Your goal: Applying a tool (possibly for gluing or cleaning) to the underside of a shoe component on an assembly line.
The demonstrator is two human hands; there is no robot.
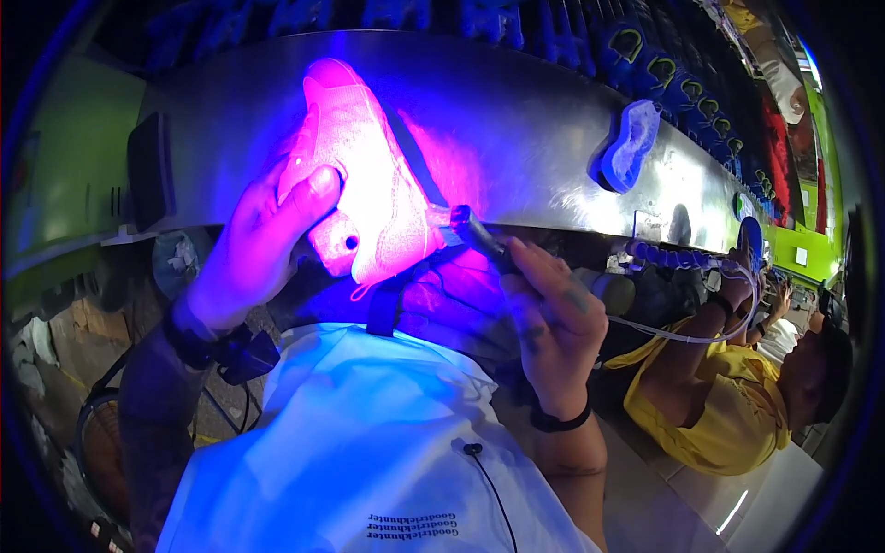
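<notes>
A shoe upper [369,138] glows pink and white under violet light, its toe pointing away from me. A last with a dark round hole [339,245] shows in its opening. My left hand [267,230] is closed round the shoe's left side, thumb across the last. In my right hand [556,318] is a brush [475,230] with a dark handle. Its bristle end meets the heel edge at the shoe's lower right; the exact contact is washed out by glare. A thin loop [361,293] hangs from the heel.
A metal bench [525,138] runs across in front of me. On its right part lies a blue shoe sole [631,147]. Rows of dark shoes [687,88] line the far side. A co-worker in yellow [719,405] sits at right, near a pale hose [682,337]. A green cabinet [78,157] stands left.
</notes>
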